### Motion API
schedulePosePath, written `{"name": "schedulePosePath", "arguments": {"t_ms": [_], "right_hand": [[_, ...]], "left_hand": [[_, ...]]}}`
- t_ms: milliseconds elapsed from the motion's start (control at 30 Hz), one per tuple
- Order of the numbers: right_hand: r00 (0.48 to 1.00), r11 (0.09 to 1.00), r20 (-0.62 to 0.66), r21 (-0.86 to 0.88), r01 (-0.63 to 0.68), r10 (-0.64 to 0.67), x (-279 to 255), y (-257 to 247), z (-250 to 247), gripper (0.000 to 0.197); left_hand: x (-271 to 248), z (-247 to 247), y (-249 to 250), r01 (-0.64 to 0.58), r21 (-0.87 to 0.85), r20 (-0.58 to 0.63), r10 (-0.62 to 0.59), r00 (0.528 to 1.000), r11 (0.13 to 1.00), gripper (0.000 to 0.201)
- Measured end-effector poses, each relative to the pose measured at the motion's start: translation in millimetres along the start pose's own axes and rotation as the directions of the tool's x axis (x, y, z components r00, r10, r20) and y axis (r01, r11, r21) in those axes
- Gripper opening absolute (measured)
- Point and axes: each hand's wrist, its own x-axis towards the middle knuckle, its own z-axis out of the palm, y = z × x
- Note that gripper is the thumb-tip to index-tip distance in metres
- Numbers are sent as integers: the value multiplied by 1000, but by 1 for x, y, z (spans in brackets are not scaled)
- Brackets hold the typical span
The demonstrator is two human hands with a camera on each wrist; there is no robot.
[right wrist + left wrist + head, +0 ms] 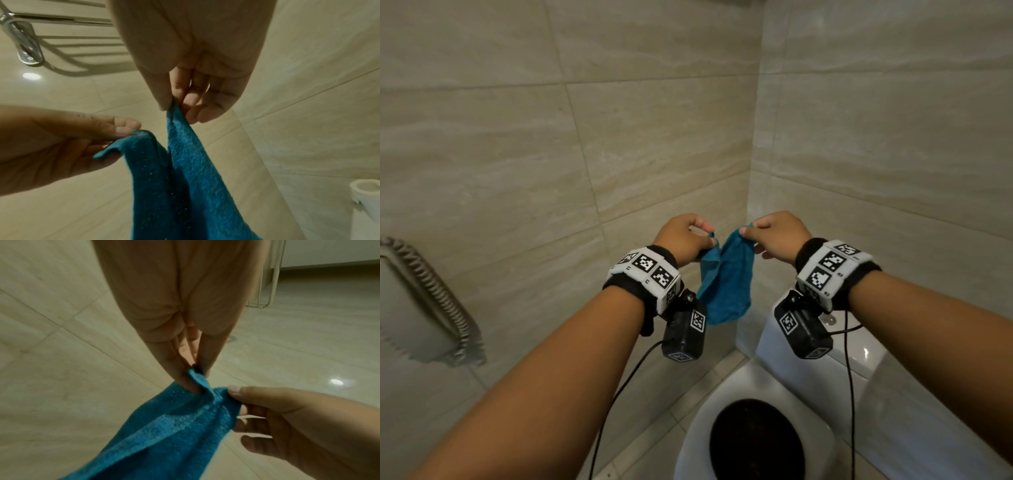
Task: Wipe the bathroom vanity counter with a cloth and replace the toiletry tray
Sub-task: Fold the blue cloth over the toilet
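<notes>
We pinch the blue cloth (726, 284) by its corners, left hand (683, 236) and right hand (779, 236), spreading it (toilet (822, 383) at five o'clock); next it wants folding for the tabletop.

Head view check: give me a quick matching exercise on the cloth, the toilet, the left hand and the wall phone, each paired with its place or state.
Things:
1. cloth
2. toilet
3. left hand
4. wall phone

Places or states:
A. mounted on the tiled wall at far left
B. hanging in the air, held by two upper corners
C. below the hands at lower right, bowl open
D. pinching one corner of the blue fabric

Pairs: 1-B, 2-C, 3-D, 4-A
</notes>
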Motion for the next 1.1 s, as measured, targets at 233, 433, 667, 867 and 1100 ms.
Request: {"name": "schedulePosePath", "arguments": {"t_ms": [233, 433, 667, 867, 1100], "right_hand": [[988, 993, 115, -54, 108, -102, -3, -4, 6, 26], [936, 971, 303, -97, 216, -178, -8, -6, 9, 23], [966, 958, 57, -127, 256, -251, -1, -4, 10, 13], [950, 962, 152, 44, 269, -273, 2, -3, -7, 13], [957, 966, 138, -8, 260, -257, 1, 7, -16, 16]], "left_hand": [[-2, 10, 1, 6, -76, 108, 3, 994, 997, 32], [0, 7, -2, 21, -129, 66, -12, 998, 991, 27], [1, 5, 0, -51, 4, 21, 51, 998, 999, 11], [5, -6, -16, -120, 612, 178, 12, 984, 782, 26], [-7, -4, -11, -168, 467, 165, 101, 981, 868, 11]]}}
